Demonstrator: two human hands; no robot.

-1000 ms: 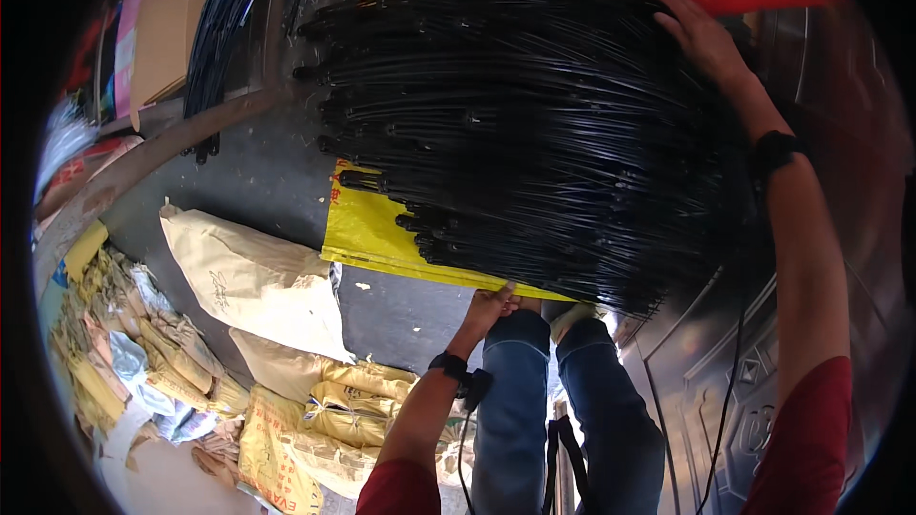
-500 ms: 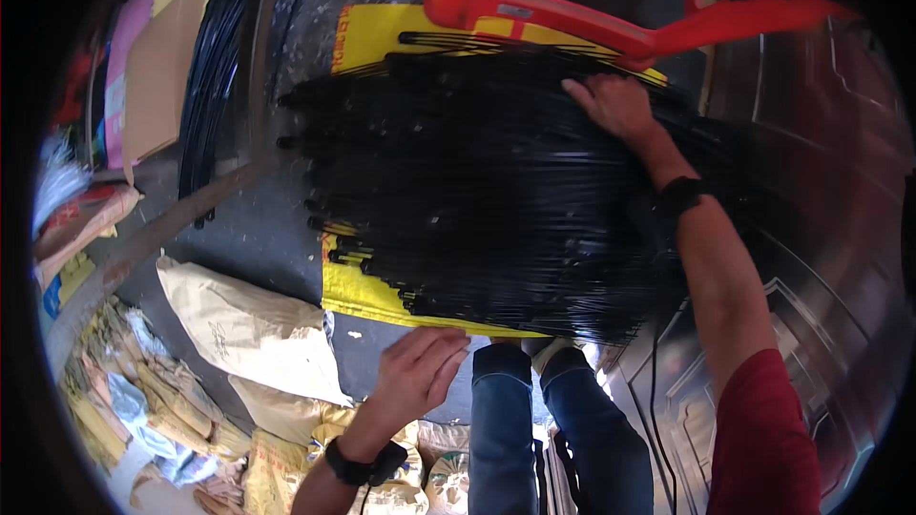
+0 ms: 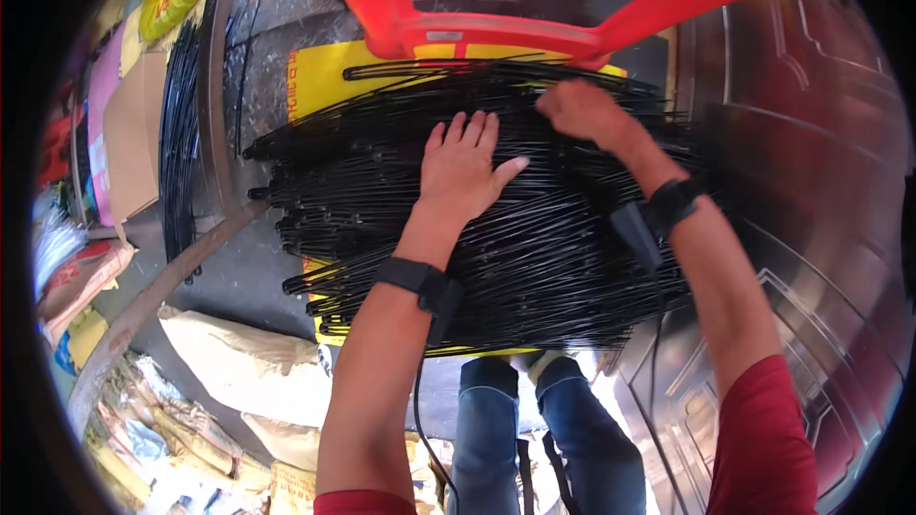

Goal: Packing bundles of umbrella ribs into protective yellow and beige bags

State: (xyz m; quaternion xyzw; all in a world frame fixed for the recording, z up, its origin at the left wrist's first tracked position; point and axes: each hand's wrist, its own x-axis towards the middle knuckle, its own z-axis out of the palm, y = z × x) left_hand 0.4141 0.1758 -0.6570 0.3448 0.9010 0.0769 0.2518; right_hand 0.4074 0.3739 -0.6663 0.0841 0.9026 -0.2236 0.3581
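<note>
A wide heap of thin black rods (image 3: 496,257), several with looped ends at the left, lies across a yellow sheet (image 3: 329,86). My left hand (image 3: 468,167) rests flat on the heap's upper middle, fingers spread and thumb out to the right. Farther right, near the far edge of the heap, my right hand (image 3: 584,114) has its fingers curled down around some of the rods; the fingertips are partly hidden among them. Dark straps with cables sit on both wrists.
A red plastic frame (image 3: 506,29) stands just beyond the heap. On the right is a shiny panelled metal surface (image 3: 811,181). At left, a cardboard sheet (image 3: 134,133) and another bundle of black rods (image 3: 179,153) lie past a bar (image 3: 162,277). Paper sacks (image 3: 248,353) are at lower left.
My left hand has moved from the heap's near edge up onto the rods and opened out. The right hand's fingers have curled in. The view has shifted slightly.
</note>
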